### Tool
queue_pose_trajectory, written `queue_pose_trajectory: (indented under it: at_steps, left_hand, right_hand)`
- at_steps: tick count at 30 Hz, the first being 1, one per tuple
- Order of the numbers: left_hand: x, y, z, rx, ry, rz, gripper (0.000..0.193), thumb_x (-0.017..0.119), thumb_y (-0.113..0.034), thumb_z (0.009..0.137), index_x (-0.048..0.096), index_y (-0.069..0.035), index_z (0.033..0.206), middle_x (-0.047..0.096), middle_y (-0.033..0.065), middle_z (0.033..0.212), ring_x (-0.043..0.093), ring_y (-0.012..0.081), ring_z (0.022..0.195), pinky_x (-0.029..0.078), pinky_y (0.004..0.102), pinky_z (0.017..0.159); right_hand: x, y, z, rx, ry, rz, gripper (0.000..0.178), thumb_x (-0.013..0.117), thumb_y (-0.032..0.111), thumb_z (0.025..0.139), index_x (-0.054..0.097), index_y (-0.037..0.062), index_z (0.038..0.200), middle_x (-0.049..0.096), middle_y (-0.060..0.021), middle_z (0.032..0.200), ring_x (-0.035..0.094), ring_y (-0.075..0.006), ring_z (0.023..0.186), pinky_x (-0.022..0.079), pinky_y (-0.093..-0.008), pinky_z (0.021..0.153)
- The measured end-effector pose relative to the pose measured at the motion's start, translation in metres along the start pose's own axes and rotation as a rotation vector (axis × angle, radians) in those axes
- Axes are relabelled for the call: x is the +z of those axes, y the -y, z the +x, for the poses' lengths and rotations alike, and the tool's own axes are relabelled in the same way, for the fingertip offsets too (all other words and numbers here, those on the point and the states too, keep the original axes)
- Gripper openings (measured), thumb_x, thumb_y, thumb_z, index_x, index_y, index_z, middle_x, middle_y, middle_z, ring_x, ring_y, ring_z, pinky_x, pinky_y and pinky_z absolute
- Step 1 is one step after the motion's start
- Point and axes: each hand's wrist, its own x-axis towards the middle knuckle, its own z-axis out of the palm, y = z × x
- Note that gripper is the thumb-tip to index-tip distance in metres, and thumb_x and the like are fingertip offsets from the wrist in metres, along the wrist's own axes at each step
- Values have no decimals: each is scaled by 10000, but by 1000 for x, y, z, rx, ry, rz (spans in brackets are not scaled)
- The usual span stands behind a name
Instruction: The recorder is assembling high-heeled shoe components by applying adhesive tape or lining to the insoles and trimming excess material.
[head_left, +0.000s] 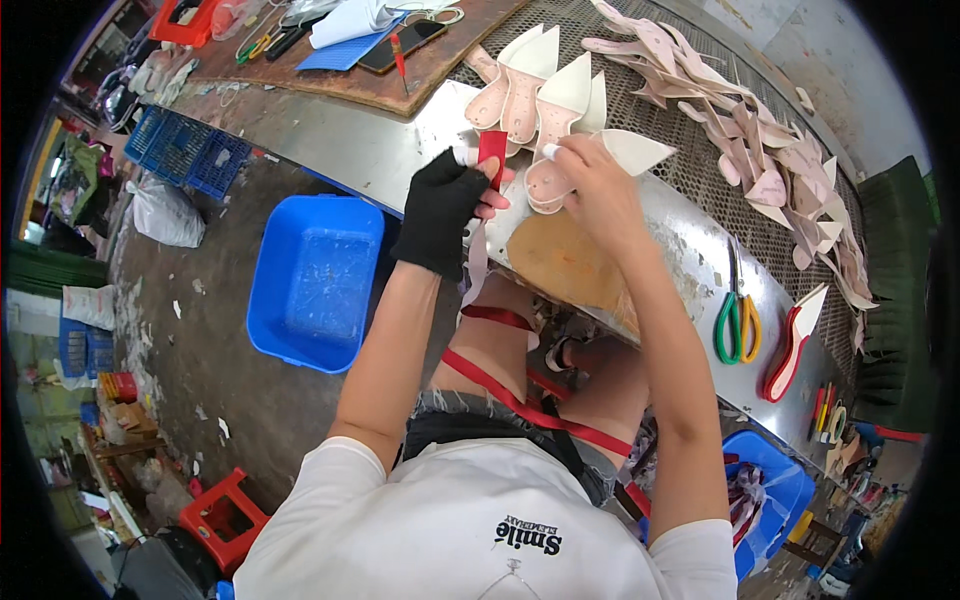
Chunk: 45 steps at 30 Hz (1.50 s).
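Head view: left hand (447, 205) holds 1 red strip (492, 149).

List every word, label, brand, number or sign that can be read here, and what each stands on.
White shirt: dark lettering on the front, upside down in this view; legible, but its wording is not copied here.
Red strip and pale pink pieces: no lettering can be made out.
White-and-red sack: any print is too small and blurred to read.
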Motion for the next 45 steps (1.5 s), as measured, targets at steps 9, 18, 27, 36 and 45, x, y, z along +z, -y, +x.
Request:
queue_pose_trajectory:
  at_steps: [9, 18, 27, 36, 45]
  left_hand:
    - [42, -1, -26, -239, 324, 76, 123, 679, -143, 845, 671, -22, 829, 550, -10, 546, 439, 33, 428, 297, 197, 403]
    - [106, 41, -65, -299, 495, 125, 107, 669, -128, 842, 661, -26, 873, 620, 5, 673, 467, 21, 458, 351, 177, 424]
    - [112, 103, 56, 782, 142, 1130, 513, 723, -361, 741, 573, -82, 1145, 649, 166, 859, 647, 305, 855, 510, 417, 745]
    - [128, 29, 37, 490, 363, 883, 384, 732, -406, 701, 616, -40, 715, 584, 125, 647, 594, 280, 629, 462, 369, 614]
    - [90, 53, -26, 342, 13, 213, 136, 727, -132, 781, 664, -13, 802, 563, -28, 619, 482, 32, 591, 392, 218, 536]
  right_hand:
    - [-65, 5, -101, -3, 164, -117, 320, 595, 13, 713, 593, 74, 1028, 549, -80, 1219, 579, -294, 948, 515, -355, 751]
    - [-63, 18, -145, 693, -316, 1146, 389, 610, 70, 854, 554, -5, 1232, 613, -96, 1162, 548, -225, 1155, 426, -297, 943]
    - [-115, 7, -181, 711, -527, 1759, 156, 557, 145, 925, 600, 27, 1017, 610, -75, 889, 600, -206, 787, 499, -321, 691]
    - [-95, -4, -190, 1044, -240, 1194, 142, 612, 138, 893, 643, 19, 964, 616, -16, 747, 450, -55, 469, 339, -192, 433]
    - [-96, 23, -152, 951, -55, 1013, 117, 645, 20, 828, 669, -4, 939, 617, -45, 969, 556, -66, 598, 418, -196, 506]
